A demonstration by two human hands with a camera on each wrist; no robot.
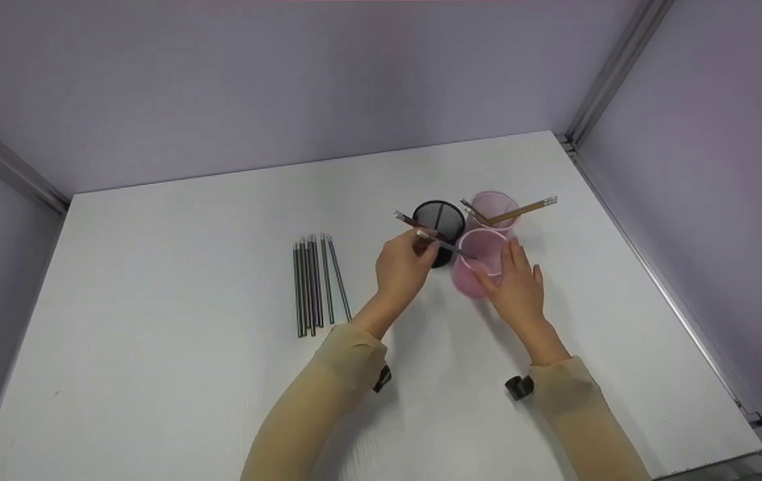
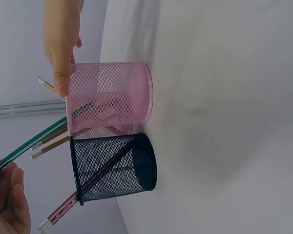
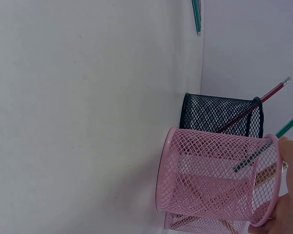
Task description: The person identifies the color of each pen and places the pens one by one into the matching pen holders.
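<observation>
Three mesh cups [image 1: 481, 267]: two pink, one black.

Both arms reach forward in tan sleeves, wrists bare, a small dark camera strapped under each. The left hand [image 1: 405, 266] is raised, its fingers curled in and pinching a thin pencil [image 1: 444, 244] at its near end. The right hand [image 1: 517, 286] lies just beside that grip, fingers mostly straight, fingertips [image 1: 513, 252] resting on a pink mesh cup's [image 1: 481, 267] rim.
</observation>
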